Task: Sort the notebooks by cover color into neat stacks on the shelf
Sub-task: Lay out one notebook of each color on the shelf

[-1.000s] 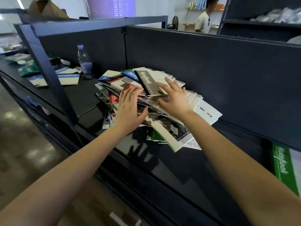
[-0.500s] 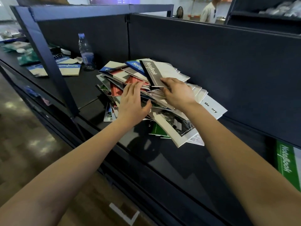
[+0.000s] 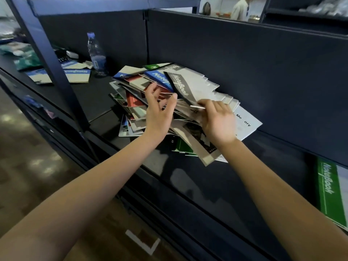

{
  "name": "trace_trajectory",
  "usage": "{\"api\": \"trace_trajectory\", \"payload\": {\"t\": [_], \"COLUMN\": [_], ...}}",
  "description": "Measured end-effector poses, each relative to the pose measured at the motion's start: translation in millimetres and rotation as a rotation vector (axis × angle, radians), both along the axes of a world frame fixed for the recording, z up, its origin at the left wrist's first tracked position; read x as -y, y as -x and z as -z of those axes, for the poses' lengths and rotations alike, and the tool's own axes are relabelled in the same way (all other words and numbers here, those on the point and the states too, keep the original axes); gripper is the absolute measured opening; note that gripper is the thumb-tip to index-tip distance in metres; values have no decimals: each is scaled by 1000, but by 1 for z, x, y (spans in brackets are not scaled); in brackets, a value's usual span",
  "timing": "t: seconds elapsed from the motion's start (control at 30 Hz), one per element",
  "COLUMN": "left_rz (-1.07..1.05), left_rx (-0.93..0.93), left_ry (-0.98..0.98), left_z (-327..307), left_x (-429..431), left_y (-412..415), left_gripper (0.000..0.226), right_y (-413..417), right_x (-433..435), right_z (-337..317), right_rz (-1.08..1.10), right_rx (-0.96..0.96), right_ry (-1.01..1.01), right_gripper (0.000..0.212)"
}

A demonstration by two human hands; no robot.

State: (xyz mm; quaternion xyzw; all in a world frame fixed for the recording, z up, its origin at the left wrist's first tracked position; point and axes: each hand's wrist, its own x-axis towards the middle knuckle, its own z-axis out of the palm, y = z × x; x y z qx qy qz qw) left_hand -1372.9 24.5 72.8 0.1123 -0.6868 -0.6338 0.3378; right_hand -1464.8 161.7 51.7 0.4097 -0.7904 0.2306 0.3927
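Grey card with a black band printed "NoteBook" tops the pile of notebooks (image 3: 135,102), which sprawls askew on the dark shelf (image 3: 207,185) against its back panel. Blue, red, green and white covers fan out beneath it, their edges overhanging. Your right hand (image 3: 216,123) pinches the near edge of that grey notebook (image 3: 194,83). Your left hand (image 3: 158,113) hovers at the pile's left side, fingers loosely curled; whether they grip a cover you cannot tell. One green notebook (image 3: 327,191) lies well apart at right.

One left hand (image 3: 158,113), one right hand (image 3: 216,125), one water bottle (image 3: 96,53), one notebook heap (image 3: 197,83), one separate green notebook (image 3: 327,189).
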Motion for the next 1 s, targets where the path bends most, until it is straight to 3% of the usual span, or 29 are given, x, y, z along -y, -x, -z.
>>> {"api": "trace_trajectory", "payload": {"t": [0.1, 0.17, 0.33, 0.57, 0.73, 0.9, 1.0], "left_rz": [-19, -52, -60, -104, -129, -162, -207], "left_rx": [44, 70, 90, 120, 136, 160, 178], "left_ry": [-176, -210, -131, -154, -152, -131, -100], "left_z": [-9, -9, 3, 0, 8, 11, 14], "left_x": [-3, -2, 8, 13, 34, 51, 54], "left_y": [7, 10, 10, -6, -31, -51, -58], "left_gripper": [77, 82, 80, 77, 76, 70, 63], "right_y": [-10, -17, -23, -15, 11, 24, 23], "right_x": [-7, -9, -21, -5, 25, 50, 54], "right_z": [10, 18, 28, -16, -27, -32, -31], "right_rz": [-110, -153, -222, -204, -131, -70, -14], "right_rx": [-104, -118, 27, 515, 576, 685, 659], "right_ry": [3, -38, -225, 196, 16, -286, -323], "right_gripper": [20, 30, 53, 48, 39, 53, 57]}}
